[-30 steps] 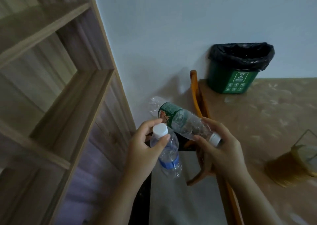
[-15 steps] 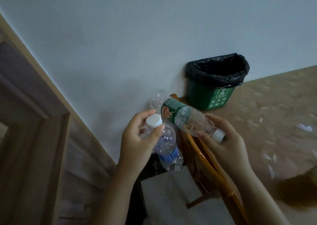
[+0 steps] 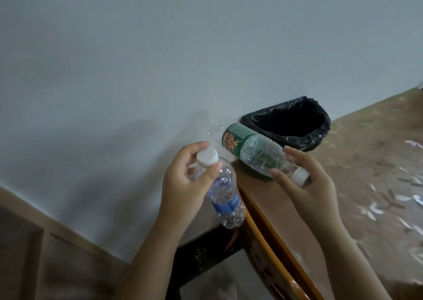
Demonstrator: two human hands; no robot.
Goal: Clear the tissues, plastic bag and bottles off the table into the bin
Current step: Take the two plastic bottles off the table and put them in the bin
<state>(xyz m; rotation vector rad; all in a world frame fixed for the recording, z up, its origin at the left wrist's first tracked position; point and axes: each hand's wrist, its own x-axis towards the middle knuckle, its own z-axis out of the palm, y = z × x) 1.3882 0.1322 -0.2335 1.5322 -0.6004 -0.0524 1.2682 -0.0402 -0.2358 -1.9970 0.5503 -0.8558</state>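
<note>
Left grip: left hand (image 3: 185, 185) pinching blue bottle (image 3: 225, 199) at the cap, body hanging down, clear of the table (image 3: 366, 185).
Right grip: right hand (image 3: 306, 185) clasping green bottle (image 3: 256, 157) near its cap, base aimed at the bin (image 3: 288, 125).
Why: probably lined up to tip in base first.
Bin: on the table against the wall, just beyond the green bottle.

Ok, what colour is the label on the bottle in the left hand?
Blue, on the clear plastic bottle, head view.
</note>
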